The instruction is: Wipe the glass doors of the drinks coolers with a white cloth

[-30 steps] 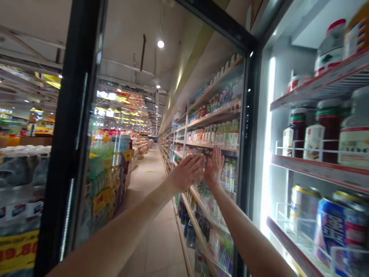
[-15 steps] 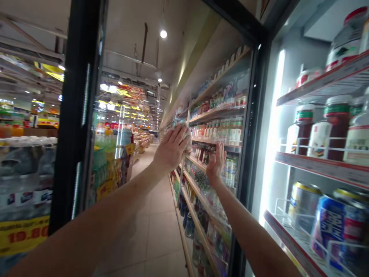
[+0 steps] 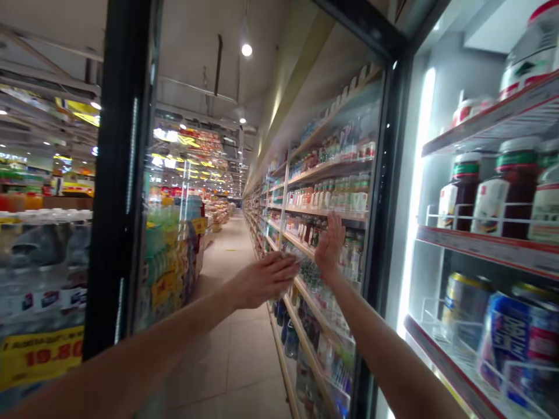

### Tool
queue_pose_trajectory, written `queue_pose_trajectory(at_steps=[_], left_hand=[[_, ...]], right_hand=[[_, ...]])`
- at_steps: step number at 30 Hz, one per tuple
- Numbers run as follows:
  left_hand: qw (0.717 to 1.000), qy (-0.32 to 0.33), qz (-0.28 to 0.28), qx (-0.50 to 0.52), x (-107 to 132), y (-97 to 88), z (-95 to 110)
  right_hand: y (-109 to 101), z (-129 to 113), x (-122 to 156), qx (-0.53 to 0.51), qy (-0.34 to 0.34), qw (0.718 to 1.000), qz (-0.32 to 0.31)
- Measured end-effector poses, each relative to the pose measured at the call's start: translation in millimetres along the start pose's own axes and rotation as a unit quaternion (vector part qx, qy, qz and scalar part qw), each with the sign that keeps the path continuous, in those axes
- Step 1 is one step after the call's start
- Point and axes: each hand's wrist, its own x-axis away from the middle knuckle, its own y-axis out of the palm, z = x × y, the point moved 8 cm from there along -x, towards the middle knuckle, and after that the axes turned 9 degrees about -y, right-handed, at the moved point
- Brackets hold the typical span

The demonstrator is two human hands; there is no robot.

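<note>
An open glass door (image 3: pixel 262 75) with a black frame stands before me, and the aisle shows in its glass. My left hand (image 3: pixel 264 280) lies low on the pane, fingers together and pointing right. It presses a pale, crumpled cloth (image 3: pixel 292 260) to the glass; most of the cloth is hidden beneath the fingers. To its right, my right hand (image 3: pixel 329 243) is raised against the pane with fingers up and extended. It holds nothing.
Right of the door, lit cooler shelves (image 3: pixel 484 241) hold dark bottles (image 3: pixel 460 192) and cans (image 3: pixel 509 343) behind wire rails. At left are packed water bottles (image 3: pixel 48 279) with a yellow price sign (image 3: pixel 41 358). The black door frame (image 3: pixel 116 174) rises between them.
My left hand has slid down and slightly right across the glass with the cloth, turning from pointing up to pointing right. My right hand has stayed nearly in place.
</note>
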Motion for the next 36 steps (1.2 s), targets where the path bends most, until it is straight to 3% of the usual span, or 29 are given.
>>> queue_pose_trajectory(at_steps=[1, 2, 5, 7, 8, 11, 12, 15, 17, 21, 22, 23, 26, 27, 28, 31, 32, 33, 36], left_hand=[[1.000, 0.008, 0.000, 0.000, 1.7, -0.4, -1.3], [1.000, -0.023, 0.011, -0.009, 1.8, -4.7, -12.0], [0.965, -0.242, 0.079, -0.064, 10.1, -33.5, -67.9], [0.943, -0.309, 0.088, -0.080, 22.6, -44.3, -82.2], [0.952, -0.286, 0.076, -0.076, 26.6, -43.7, -77.0], [0.990, -0.132, 0.010, -0.049, 38.9, -32.0, -45.4], [0.990, -0.133, 0.006, -0.051, 44.5, -32.1, -45.5], [0.948, -0.298, 0.063, -0.089, 64.9, -49.0, -76.2], [0.931, -0.342, 0.081, -0.095, 76.3, -54.7, -81.6], [0.990, -0.138, -0.003, -0.044, 77.3, -37.3, -42.4], [0.990, -0.131, -0.005, -0.043, 78.4, -38.0, -42.4], [0.984, -0.168, 0.011, -0.054, 79.6, -42.7, -51.1], [0.931, -0.341, 0.074, -0.109, 88.6, -59.8, -83.6], [0.931, -0.340, 0.072, -0.113, 87.6, -58.5, -82.1], [0.946, -0.300, 0.057, -0.107, 82.7, -52.4, -72.9], [0.993, -0.105, -0.006, -0.062, 62.1, -25.5, -27.7], [0.995, -0.085, -0.011, -0.055, 53.9, -20.0, -21.0], [0.993, -0.103, -0.006, -0.056, 43.8, -17.0, -21.8], [0.964, -0.251, 0.039, -0.077, 13.4, -15.2, -41.5]], right_hand=[[-0.1, -0.1, -0.1, 0.001, 0.000, 1.000, 0.000], [-0.3, -0.3, -0.2, 0.003, -0.001, 1.000, 0.001], [-1.5, -0.9, -0.4, 0.001, 0.000, 1.000, 0.010], [-1.3, -1.2, -0.5, -0.001, 0.002, 1.000, 0.009], [-1.0, -1.2, -0.5, -0.003, 0.002, 1.000, 0.007], [0.0, -1.2, -0.4, -0.007, 0.001, 1.000, 0.002], [0.1, -0.7, -0.2, -0.007, 0.002, 1.000, 0.003], [0.8, 1.3, 0.6, 0.000, 0.007, 1.000, 0.005], [1.1, 1.8, 0.9, 0.006, 0.007, 1.000, 0.006], [0.5, 0.9, 0.9, -0.001, 0.000, 1.000, 0.010], [0.4, 0.9, 0.8, -0.004, 0.000, 1.000, 0.009], [0.3, 1.2, 0.8, -0.005, 0.002, 1.000, 0.008], [0.9, 2.5, 0.6, -0.006, 0.008, 1.000, 0.002], [0.9, 2.8, 0.7, -0.008, 0.009, 1.000, 0.002], [1.1, 3.0, 0.7, -0.013, 0.010, 1.000, 0.003], [1.6, 4.0, 1.1, -0.027, 0.016, 0.999, 0.006], [1.7, 4.3, 1.3, -0.032, 0.019, 0.999, 0.006], [1.5, 4.4, 1.3, -0.038, 0.021, 0.999, 0.008], [-1.6, 3.8, 1.0, -0.059, 0.021, 0.998, 0.022]])
